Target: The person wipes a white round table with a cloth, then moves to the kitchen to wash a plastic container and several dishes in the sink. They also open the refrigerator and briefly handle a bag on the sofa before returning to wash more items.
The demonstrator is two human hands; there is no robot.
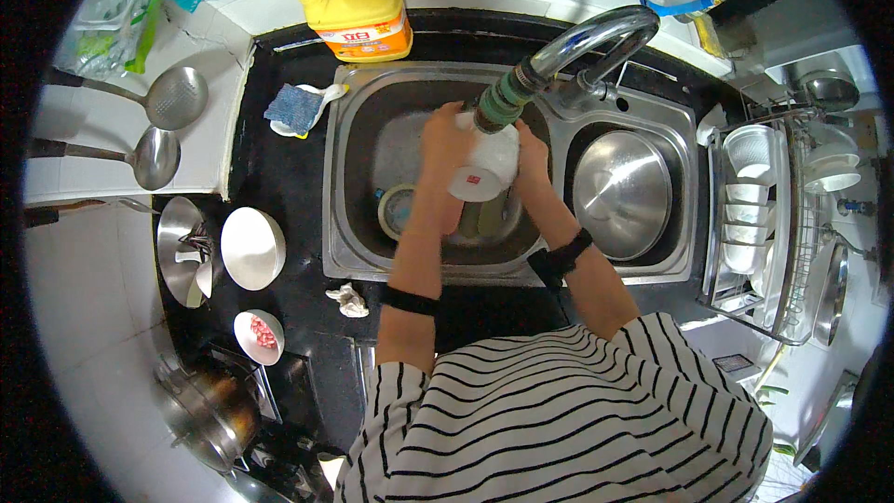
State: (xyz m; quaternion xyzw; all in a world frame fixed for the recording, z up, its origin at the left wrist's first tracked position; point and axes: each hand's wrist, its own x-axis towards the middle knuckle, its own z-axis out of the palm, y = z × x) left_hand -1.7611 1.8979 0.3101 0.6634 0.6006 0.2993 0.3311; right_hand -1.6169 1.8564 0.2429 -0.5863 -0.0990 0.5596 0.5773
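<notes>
Over the larger sink basin (382, 265), beneath the faucet's green-wrapped spout (503, 101), a white bowl (482, 183) is held tilted, its underside with a small red mark toward me. My left hand (447, 147) grips its left side, slightly smeared by motion. Against the right side, my right hand (532, 160) is closed on the rim or wall. The far fingertips of both hands are partly hidden by the bowl and spout. Below, a round pale-rimmed item (398, 210) lies in the basin, beside pinkish and greenish shapes I cannot make out.
A steel basin (622, 194) fills the smaller right sink. At the left stand a white bowl (252, 249), a steel bowl with utensils (177, 233) and a small bowl of pink pieces (244, 333). A yellow jug (358, 14) stands behind; a dish rack (792, 224) is at right.
</notes>
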